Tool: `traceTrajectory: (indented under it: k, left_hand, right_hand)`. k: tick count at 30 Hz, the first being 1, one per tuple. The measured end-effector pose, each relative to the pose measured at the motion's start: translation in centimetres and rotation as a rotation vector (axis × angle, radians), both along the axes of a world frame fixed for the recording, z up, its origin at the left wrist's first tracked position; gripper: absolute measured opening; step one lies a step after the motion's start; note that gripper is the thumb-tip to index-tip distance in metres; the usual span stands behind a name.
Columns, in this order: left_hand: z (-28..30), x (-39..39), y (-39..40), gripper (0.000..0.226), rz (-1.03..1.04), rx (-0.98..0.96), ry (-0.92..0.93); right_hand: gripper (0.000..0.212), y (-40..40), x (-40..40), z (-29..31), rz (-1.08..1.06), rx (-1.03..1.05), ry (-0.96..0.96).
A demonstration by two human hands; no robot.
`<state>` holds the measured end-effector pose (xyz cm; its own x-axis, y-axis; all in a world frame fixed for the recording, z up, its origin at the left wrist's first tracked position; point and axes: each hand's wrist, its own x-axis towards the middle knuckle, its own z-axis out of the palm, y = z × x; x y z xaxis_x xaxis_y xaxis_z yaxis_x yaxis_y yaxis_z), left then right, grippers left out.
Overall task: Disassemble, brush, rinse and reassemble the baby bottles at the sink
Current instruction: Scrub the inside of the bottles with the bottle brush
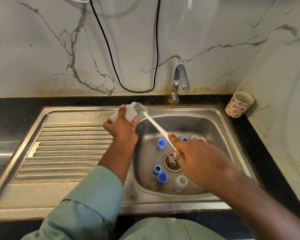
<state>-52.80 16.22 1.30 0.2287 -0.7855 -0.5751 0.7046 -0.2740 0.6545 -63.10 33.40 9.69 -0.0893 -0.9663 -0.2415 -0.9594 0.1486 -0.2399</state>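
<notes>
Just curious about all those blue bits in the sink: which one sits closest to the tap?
The blue ring at the back of the basin, half hidden behind the right hand. The other blue pieces lie nearer the person.

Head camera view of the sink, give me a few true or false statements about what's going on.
1. The left hand grips a clear bottle. True.
2. The right hand holds the bottle brush by its bristles. False: it holds the handle end.
3. Water runs from the tap. False: no stream shows.
4. Blue caps lie in the sink basin. True.
5. The patterned cup stands in the basin. False: it's on the counter.
</notes>
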Motion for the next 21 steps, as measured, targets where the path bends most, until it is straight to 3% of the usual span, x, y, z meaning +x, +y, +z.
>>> traceTrajectory:
  k: [7, 10, 13, 16, 21]
  left_hand:
    - [-0.1, 0.1, 0.3, 0.055, -0.005, 0.000, -0.019]
    - [-0.1, -0.5, 1.0, 0.051, -0.109, -0.051, -0.099]
    - [0.0, 0.3, 0.5, 0.048, -0.071, -0.062, -0.078]
    - [0.2, 0.7, 0.4, 0.042, -0.080, -0.054, -0.069]
    - [0.3, 1.3, 0.2, 0.055, 0.019, 0.049, 0.155]
  right_hand:
    - [0.061, 0.0, 0.5, 0.0, 0.008, 0.097, 0.016]
    - [0.059, -1.3, 0.0, 0.3, 0.004, 0.067, 0.076]
    - [0.051, -0.9, 0.2, 0.7, 0.001, 0.023, 0.073]
    - [0.057, -0.8, 0.1, 0.8, 0.039, 0.066, 0.097]
    - [0.058, -1.4, -0.1, -0.1, 0.082, 0.044, 0.052]
